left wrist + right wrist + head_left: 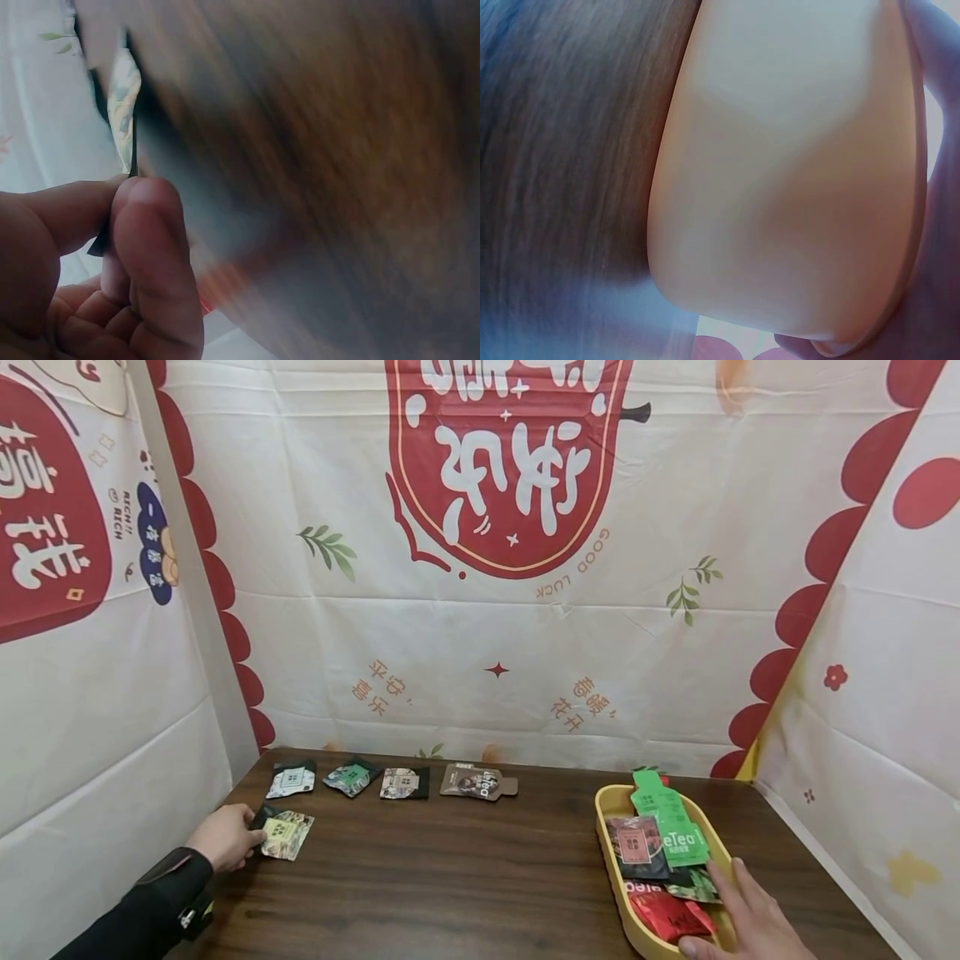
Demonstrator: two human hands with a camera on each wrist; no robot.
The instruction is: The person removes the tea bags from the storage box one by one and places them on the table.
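On the left of the dark wooden table [465,877], my left hand [251,839] pinches the near edge of a pale green tea packet [287,834] that lies flat. The left wrist view shows thumb and forefinger of that hand [124,195] closed on the packet's [124,105] edge. At the right, my right hand [731,893] rests on the near right corner of a yellow tray [609,806], forefinger straight along the rim and holding nothing. In the tray lie a green packet [671,827], a dark one [636,847] and a red one [667,914]. The right wrist view shows only the tray's wall [795,187], close and blurred.
Several more tea packets lie in a row near the table's back edge, from a white-faced one [291,779] to a brown one [476,782]. Printed cloth walls [480,568] close off the table at the back and on both sides.
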